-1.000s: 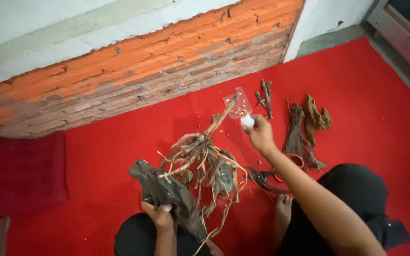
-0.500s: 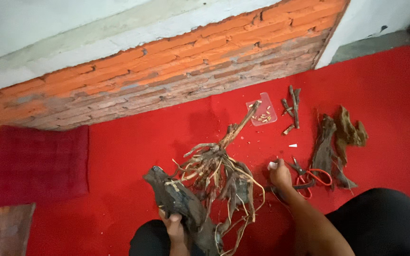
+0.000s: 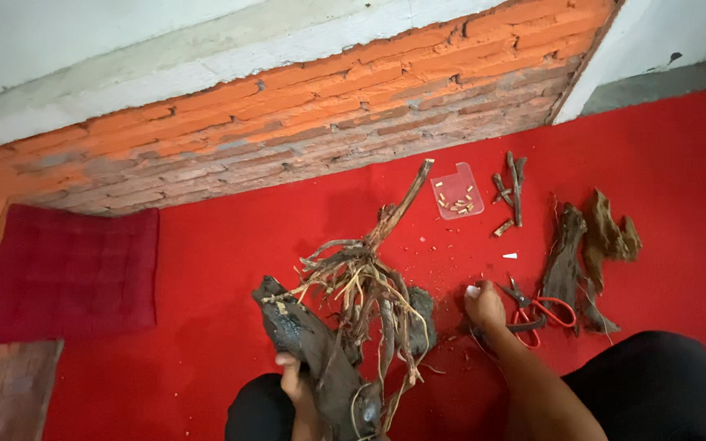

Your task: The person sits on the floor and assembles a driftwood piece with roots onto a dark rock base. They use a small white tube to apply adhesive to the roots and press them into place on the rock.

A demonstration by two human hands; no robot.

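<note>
- The right hand (image 3: 484,306) has come down from the far side of the wood, where a second ago it was raised near the clear plastic tray (image 3: 457,194) with a small white piece at its fingers; now it rests low on the red carpet (image 3: 206,261), just beside the red-handled scissors (image 3: 537,314); its fingers are curled downward, and whether they grasp anything cannot be told, though a small pale bit shows at the fingertips.
- The left hand (image 3: 296,384) has not shifted; its fingers are clenched around the lower end of the dark driftwood piece (image 3: 312,343), holding it propped against the person's knee.
- The tangle of pale roots (image 3: 365,286) stays attached to that dark piece, with one long branch (image 3: 402,204) pointing up toward the brick wall (image 3: 288,139); the whole thing lies in the middle of the carpet, in front of the person, much as before.
- The tray, with small tan bits inside, sits apart beyond the branch tip; short twigs (image 3: 512,192) lie just right of it, and a tiny white piece (image 3: 510,256) lies alone on the carpet below them.
- Two larger brown wood chunks (image 3: 590,245) lie to the right of the scissors, untouched.
- As a judgement: the hand's drop from the tray to the scissors suggests work at the tray has paused and attention has moved to the tools.
</note>
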